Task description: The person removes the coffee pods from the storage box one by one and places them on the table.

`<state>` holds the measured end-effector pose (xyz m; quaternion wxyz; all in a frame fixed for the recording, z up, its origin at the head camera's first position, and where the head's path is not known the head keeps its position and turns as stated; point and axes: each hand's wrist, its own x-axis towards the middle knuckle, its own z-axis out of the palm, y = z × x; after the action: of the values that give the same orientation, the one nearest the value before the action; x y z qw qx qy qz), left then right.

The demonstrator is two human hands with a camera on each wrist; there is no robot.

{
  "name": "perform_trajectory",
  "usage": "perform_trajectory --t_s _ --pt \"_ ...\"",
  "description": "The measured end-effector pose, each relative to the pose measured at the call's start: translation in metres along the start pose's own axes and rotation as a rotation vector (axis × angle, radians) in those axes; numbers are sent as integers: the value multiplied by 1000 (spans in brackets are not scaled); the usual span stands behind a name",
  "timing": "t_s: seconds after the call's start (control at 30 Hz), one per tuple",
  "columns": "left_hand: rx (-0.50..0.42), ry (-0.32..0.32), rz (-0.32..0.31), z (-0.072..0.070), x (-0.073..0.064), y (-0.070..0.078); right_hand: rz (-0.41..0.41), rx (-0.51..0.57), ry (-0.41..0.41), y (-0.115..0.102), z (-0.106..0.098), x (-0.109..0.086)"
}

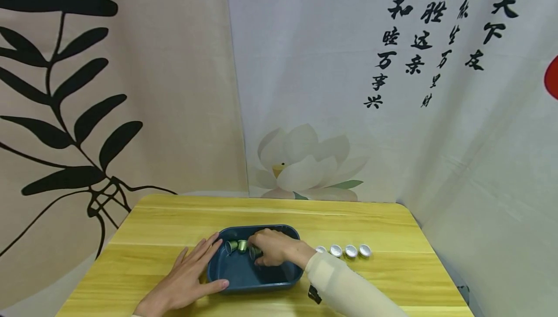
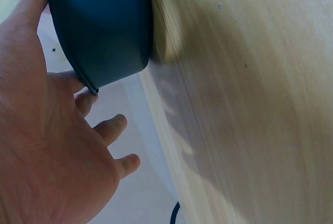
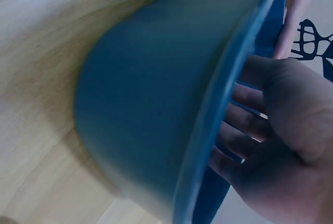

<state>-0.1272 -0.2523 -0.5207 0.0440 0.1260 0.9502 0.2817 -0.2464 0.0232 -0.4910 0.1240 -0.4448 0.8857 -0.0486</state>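
Observation:
A dark blue rectangular tray (image 1: 248, 285) with rounded corners sits on the wooden table. My left hand (image 1: 187, 273) is at its left end, fingers spread and fairly straight, touching the rim; the thumb reaches along the front side. Inside, near the back left, lie two small shiny green cups, a tipped cup (image 1: 231, 246) and another cup (image 1: 242, 245) beside it. My right hand (image 1: 276, 248) reaches down into the tray, thumb and forefinger around a third green cup (image 1: 254, 253), partly hidden by the fingers. In the right wrist view the tray wall (image 3: 151, 94) hides the fingertips.
Right of the tray, a row of several small round silver-white pieces (image 1: 350, 251) stands on the table (image 1: 375, 288); my right sleeve partly covers the nearest. A dark object (image 1: 314, 294) shows under that sleeve. Printed curtains (image 1: 183, 89) hang behind the table.

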Motion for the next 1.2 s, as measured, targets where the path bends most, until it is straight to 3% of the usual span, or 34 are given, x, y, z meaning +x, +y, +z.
perform_trajectory --t_s 0.7,0.9,1.2 --pt "6 -3 -5 0 1 0 -6 8 -6 2 0 -6" --pt "11 -6 -10 1 1 -1 -17 92 10 5 -4 -11" --pt "23 -5 -10 0 1 1 -37 227 99 15 -5 -22"
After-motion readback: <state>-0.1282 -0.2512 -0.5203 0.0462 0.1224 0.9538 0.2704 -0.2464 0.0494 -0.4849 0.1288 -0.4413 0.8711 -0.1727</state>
